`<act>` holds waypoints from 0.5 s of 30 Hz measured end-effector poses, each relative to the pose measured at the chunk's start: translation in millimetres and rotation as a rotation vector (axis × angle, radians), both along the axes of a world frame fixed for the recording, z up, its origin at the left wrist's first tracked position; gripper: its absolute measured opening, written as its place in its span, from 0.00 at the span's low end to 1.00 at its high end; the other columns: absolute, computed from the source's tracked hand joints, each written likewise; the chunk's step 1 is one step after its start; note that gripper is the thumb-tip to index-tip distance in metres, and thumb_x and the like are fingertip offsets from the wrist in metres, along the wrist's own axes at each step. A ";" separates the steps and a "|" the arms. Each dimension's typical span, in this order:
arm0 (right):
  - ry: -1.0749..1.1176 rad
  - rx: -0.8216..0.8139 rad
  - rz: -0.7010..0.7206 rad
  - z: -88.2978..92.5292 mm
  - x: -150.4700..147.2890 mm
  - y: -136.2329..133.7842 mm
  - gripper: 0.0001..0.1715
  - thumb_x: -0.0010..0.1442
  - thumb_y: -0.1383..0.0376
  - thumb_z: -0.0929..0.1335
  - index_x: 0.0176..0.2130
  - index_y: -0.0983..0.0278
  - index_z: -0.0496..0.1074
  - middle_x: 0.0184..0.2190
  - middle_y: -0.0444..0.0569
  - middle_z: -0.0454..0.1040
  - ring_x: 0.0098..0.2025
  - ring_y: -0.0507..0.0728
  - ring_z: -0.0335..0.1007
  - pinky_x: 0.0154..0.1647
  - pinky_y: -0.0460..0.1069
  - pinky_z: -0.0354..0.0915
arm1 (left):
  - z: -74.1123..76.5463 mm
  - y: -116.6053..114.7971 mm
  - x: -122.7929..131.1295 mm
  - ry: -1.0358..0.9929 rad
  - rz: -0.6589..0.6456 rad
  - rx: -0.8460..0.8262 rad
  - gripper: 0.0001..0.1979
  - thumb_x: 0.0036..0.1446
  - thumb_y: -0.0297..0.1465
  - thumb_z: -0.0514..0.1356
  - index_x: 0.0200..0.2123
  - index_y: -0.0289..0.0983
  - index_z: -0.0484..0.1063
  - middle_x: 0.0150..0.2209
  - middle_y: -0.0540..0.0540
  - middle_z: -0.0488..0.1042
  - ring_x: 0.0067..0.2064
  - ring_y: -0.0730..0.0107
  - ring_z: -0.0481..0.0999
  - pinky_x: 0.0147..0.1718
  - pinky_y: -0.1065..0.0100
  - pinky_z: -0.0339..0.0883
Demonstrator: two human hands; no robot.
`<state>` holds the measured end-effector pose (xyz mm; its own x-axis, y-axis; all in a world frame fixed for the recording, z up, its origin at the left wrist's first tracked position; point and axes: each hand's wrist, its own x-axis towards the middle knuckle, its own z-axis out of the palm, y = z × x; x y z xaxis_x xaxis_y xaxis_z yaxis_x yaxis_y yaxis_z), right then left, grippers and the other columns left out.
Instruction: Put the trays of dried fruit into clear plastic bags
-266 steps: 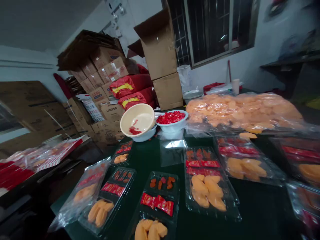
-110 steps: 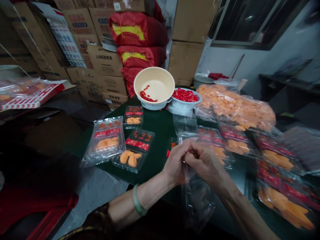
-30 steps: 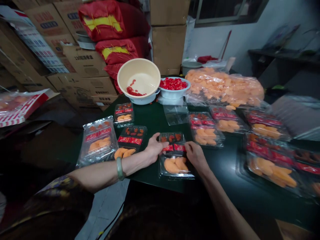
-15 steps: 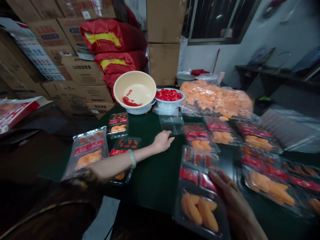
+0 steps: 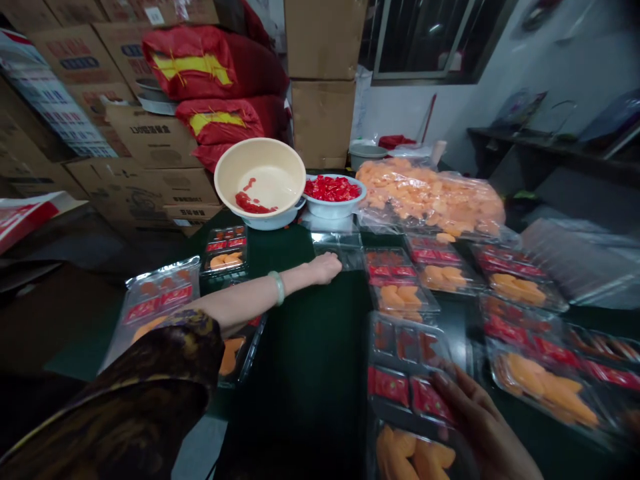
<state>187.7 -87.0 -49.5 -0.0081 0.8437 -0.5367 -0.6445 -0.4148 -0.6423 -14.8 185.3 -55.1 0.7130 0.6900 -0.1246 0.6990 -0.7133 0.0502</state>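
Observation:
My left hand [image 5: 326,268], with a pale green bangle [image 5: 277,288] on the wrist, reaches across the table. Its fingers are curled together on the near edge of a clear plastic bag [image 5: 350,244] lying flat; the fingertips are partly hidden. At the lower right, my right hand [image 5: 477,413] grips the right edge of a compartmented food tray [image 5: 390,385] under clear plastic. The tray holds orange finger-shaped pieces, red packets and dark brown pieces. Its near end is cut off by the frame. Under my left forearm lies another filled tray [image 5: 230,357], partly covered.
A bagged filled tray [image 5: 167,293] and a smaller tray [image 5: 226,250] lie left. More packed trays [image 5: 540,373] line the right. Behind stand a cream basin [image 5: 273,177], a bowl of red packets [image 5: 334,189] and a large bag of orange pieces [image 5: 430,193]. Cartons [image 5: 150,137] are stacked beyond.
My left hand's fingers have closed at the bag's edge, and its sleeve has come further into view. My right hand and its tray sit lower in the picture. The view has shifted slightly.

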 end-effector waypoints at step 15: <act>0.017 0.123 0.212 7.0 -34.2 26.9 0.19 0.46 0.64 0.74 0.39 0.64 0.72 0.31 0.49 0.77 0.27 0.55 0.74 0.28 0.46 0.67 | 6.5 -31.3 -5.7 -0.191 -0.012 0.008 0.08 0.51 0.29 0.58 0.21 0.34 0.71 0.24 0.42 0.72 0.30 0.64 0.72 0.25 0.69 0.54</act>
